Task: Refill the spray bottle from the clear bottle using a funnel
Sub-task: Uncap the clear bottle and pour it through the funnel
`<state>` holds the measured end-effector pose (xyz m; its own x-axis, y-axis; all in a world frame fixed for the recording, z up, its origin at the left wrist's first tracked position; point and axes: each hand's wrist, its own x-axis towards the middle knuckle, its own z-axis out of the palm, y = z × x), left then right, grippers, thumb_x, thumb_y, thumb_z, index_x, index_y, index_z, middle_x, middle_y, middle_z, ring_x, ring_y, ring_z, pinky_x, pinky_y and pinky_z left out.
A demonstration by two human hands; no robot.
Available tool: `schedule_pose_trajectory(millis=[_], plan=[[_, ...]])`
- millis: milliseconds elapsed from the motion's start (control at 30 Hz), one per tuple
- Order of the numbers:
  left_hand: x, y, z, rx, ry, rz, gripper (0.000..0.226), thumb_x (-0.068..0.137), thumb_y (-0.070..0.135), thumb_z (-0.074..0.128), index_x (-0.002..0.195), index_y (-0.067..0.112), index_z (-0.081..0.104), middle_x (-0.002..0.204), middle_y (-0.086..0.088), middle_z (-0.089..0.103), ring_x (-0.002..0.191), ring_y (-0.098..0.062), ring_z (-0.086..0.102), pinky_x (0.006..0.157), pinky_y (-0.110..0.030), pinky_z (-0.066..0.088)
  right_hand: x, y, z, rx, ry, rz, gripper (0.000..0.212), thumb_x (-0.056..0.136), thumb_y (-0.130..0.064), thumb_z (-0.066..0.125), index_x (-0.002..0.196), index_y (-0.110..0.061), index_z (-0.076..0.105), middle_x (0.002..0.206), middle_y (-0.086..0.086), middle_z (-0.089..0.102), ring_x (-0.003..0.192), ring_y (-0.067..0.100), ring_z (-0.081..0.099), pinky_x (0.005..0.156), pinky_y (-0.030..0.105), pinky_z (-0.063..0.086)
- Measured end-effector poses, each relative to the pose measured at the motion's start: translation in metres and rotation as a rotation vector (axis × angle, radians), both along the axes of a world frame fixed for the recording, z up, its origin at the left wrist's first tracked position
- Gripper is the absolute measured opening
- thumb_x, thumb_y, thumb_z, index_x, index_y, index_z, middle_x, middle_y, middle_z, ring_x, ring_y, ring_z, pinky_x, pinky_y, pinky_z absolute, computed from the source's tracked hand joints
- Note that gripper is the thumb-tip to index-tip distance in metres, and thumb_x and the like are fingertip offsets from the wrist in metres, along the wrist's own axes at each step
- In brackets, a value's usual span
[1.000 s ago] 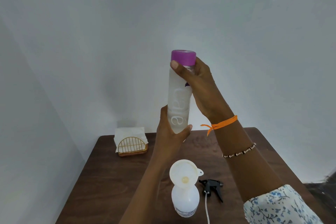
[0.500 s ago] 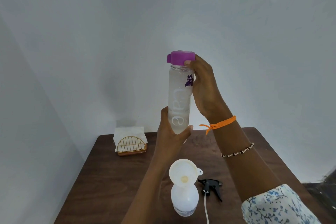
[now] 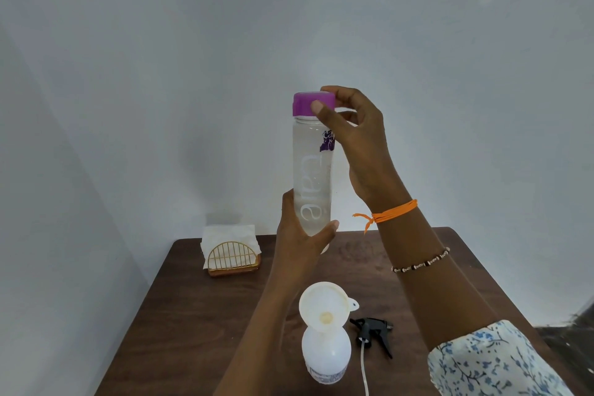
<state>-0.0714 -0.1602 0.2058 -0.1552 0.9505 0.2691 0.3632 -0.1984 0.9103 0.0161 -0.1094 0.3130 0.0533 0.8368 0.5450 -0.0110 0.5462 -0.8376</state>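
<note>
I hold a tall clear bottle [image 3: 311,177] upright in the air above the table. My left hand [image 3: 302,235] grips its lower end. My right hand [image 3: 350,138] pinches its purple cap [image 3: 305,103] between thumb and fingers. Below, near the table's front edge, a white spray bottle [image 3: 326,354] stands upright with a white funnel [image 3: 324,305] seated in its neck. Its black trigger head [image 3: 374,333] lies on the table just to the right, with its white dip tube trailing toward me.
The dark wooden table [image 3: 199,325] stands against pale walls in a corner. A gold wire napkin holder [image 3: 232,259] with white napkins sits at the back left of it.
My right hand has shifted from the bottle's upper side onto the cap, thumb now in front. The cap has turned. The bottle stays upright in my left hand.
</note>
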Motion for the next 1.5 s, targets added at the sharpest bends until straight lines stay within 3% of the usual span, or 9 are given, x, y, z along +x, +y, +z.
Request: schedule_pose_trajectory(millis=[100, 267, 400, 567, 767, 867, 1067, 1233, 1500], plan=[[-0.001, 0.000, 0.001, -0.004, -0.004, -0.005, 0.067, 0.078, 0.028, 0.072, 0.129, 0.028, 0.029, 0.111, 0.018, 0.035, 0.082, 0.011, 0.042, 0.063, 0.000, 0.031, 0.003, 0.001, -0.001, -0.008, 0.021, 0.057, 0.032, 0.087, -0.027, 0.060, 0.117, -0.019, 0.055, 0.115, 0.007, 0.061, 0.108, 0.023, 0.057, 0.085, 0.030, 0.053], [0.000, 0.002, 0.004, 0.001, 0.012, -0.025, 0.068, 0.077, 0.027, 0.074, 0.128, 0.027, 0.030, 0.112, 0.017, 0.037, 0.084, 0.011, 0.043, 0.068, -0.001, 0.032, 0.003, -0.004, 0.004, -0.033, 0.064, 0.140, 0.019, 0.099, -0.025, 0.040, 0.115, -0.015, 0.042, 0.100, -0.009, 0.054, 0.081, -0.012, 0.058, 0.068, 0.010, 0.049], [0.003, 0.002, 0.004, 0.006, 0.013, -0.050, 0.069, 0.077, 0.027, 0.074, 0.130, 0.026, 0.030, 0.113, 0.016, 0.038, 0.089, 0.003, 0.047, 0.076, -0.009, 0.039, -0.002, -0.003, 0.008, -0.044, 0.015, 0.091, 0.040, 0.082, -0.051, 0.052, 0.108, -0.022, 0.042, 0.113, 0.006, 0.058, 0.103, 0.022, 0.062, 0.076, 0.031, 0.055], [0.006, 0.004, 0.003, -0.015, 0.012, -0.034, 0.069, 0.077, 0.029, 0.073, 0.129, 0.028, 0.028, 0.113, 0.017, 0.036, 0.084, 0.007, 0.044, 0.072, -0.004, 0.034, 0.006, 0.000, 0.007, -0.039, 0.023, 0.089, 0.027, 0.089, -0.030, 0.060, 0.113, -0.019, 0.054, 0.119, 0.006, 0.055, 0.103, 0.017, 0.057, 0.070, 0.016, 0.052], [0.005, 0.003, 0.003, -0.026, -0.001, -0.029, 0.066, 0.077, 0.029, 0.073, 0.126, 0.031, 0.028, 0.113, 0.017, 0.035, 0.084, 0.007, 0.044, 0.072, -0.003, 0.033, 0.010, -0.006, 0.010, -0.055, 0.019, 0.146, 0.032, 0.098, -0.025, 0.042, 0.130, -0.021, 0.044, 0.105, -0.010, 0.055, 0.085, -0.009, 0.059, 0.067, 0.006, 0.046], [0.006, 0.002, 0.005, -0.031, -0.004, -0.031, 0.065, 0.077, 0.030, 0.073, 0.121, 0.035, 0.026, 0.113, 0.017, 0.036, 0.084, 0.008, 0.043, 0.069, -0.003, 0.033, 0.009, -0.007, 0.011, -0.032, -0.015, 0.162, 0.032, 0.100, -0.024, 0.036, 0.129, -0.017, 0.047, 0.117, -0.004, 0.054, 0.093, -0.004, 0.056, 0.067, 0.003, 0.044], [0.006, 0.000, 0.008, -0.020, -0.051, -0.014, 0.075, 0.074, 0.032, 0.074, 0.133, 0.026, 0.029, 0.129, 0.008, 0.041, 0.103, -0.002, 0.038, 0.085, -0.020, 0.037, 0.006, -0.009, 0.013, 0.017, 0.142, 0.134, 0.018, 0.098, -0.022, 0.043, 0.104, -0.019, 0.060, 0.097, -0.008, 0.063, 0.088, -0.002, 0.061, 0.078, 0.014, 0.048], [0.005, 0.000, 0.007, -0.020, -0.039, -0.021, 0.074, 0.074, 0.032, 0.074, 0.132, 0.026, 0.028, 0.113, 0.018, 0.034, 0.086, 0.004, 0.044, 0.067, 0.000, 0.035, 0.013, -0.012, 0.011, -0.066, 0.362, 0.144, 0.020, 0.095, -0.020, 0.049, 0.078, -0.015, 0.058, 0.076, -0.003, 0.056, 0.077, 0.010, 0.053, 0.079, 0.024, 0.047], [0.006, -0.001, -0.004, 0.029, -0.091, -0.055, 0.067, 0.076, 0.026, 0.073, 0.129, 0.023, 0.033, 0.111, 0.012, 0.046, 0.093, 0.004, 0.049, 0.064, 0.006, 0.038, 0.037, -0.029, -0.040, -0.238, 0.509, 0.183, 0.012, 0.095, -0.017, 0.045, 0.101, -0.018, 0.057, 0.100, 0.001, 0.055, 0.085, 0.015, 0.053, 0.083, 0.030, 0.047]])
